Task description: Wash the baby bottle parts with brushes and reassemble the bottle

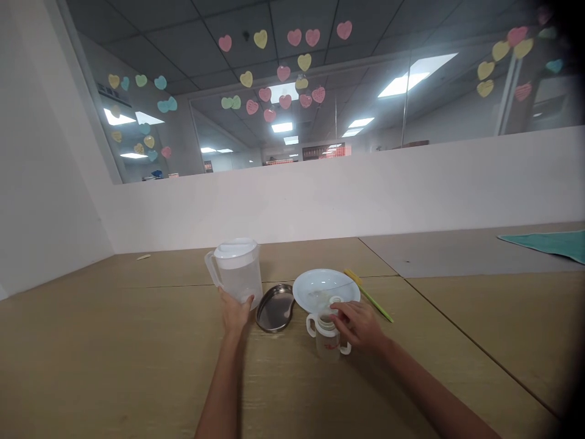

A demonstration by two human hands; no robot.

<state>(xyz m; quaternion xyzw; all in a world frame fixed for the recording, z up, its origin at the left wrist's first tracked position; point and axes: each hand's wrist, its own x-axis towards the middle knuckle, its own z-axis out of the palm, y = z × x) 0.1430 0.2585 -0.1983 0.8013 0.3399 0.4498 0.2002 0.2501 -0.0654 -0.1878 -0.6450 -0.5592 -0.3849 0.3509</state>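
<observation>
Left hand [236, 312] grasps pitcher [238, 277], right hand [363, 324] at bottle [327, 349]

The pitcher stands just beyond the left hand's spread thumb. The bottle is left of the right hand's curled fingers; whether they pinch the blurred white piece [336, 300], I cannot tell.

The left hand [236, 314] grips the base of a lidded pitcher [238, 279]. The right hand [362, 324] is at the mouth of a two-handled bottle [328, 347], fingertips by a small pale piece [336, 300]. A metal dish [274, 312], a white bowl [320, 277] and a green-handled brush [379, 309] lie nearby on the table [150, 366].
</observation>
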